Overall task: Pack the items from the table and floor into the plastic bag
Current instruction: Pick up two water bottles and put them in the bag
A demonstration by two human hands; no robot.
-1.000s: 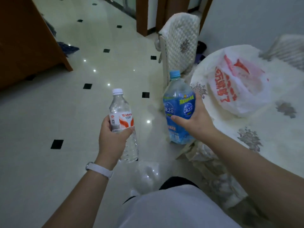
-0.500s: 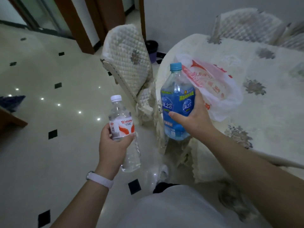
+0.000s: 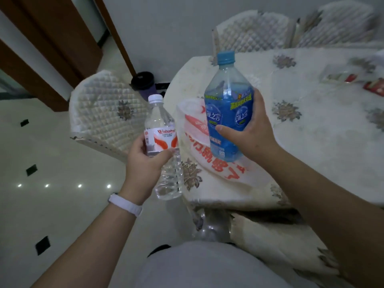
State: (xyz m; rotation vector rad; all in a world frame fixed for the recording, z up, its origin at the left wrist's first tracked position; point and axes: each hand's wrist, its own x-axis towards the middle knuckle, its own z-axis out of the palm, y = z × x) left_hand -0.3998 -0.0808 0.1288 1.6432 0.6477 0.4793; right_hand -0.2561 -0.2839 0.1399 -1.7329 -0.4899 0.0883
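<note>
Gripping one drink apiece, a person's fingers [image 3: 225, 129] are clenched round two bottles at the edge of a cloth-covered tabletop [image 3: 315, 146]. The right hand [image 3: 253, 134] grasps a blue bottle [image 3: 227, 107] with a pale blue cap and holds it upright. Its blue label shows white Chinese characters inside round emblems, and the green band of writing above them is too small to read. The left hand [image 3: 145, 165] wraps thumb and fingers round a clear bottle [image 3: 163, 123] with a white cap, leaning slightly. The bottle's white and red label reads "Wahaha" beside a small printed code. A white band [image 3: 125, 203] circles that wrist.

The task's plastic bag [image 3: 220, 169], translucent white with large red-orange Chinese characters, lies on the tabletop near its left edge. The base of the blue bottle sits over it, and whether the two touch cannot be told. The clear bottle hangs just off the tabletop's left edge, beside the bag.

Farther right, small red packets [image 3: 374, 87] lie blurred on the flower-patterned cloth. A quilted chair [image 3: 104, 113] stands to the left of the tabletop. Behind it a dark round container [image 3: 143, 80] sits on the pale tiled floor [image 3: 41, 154] by the wall.
</note>
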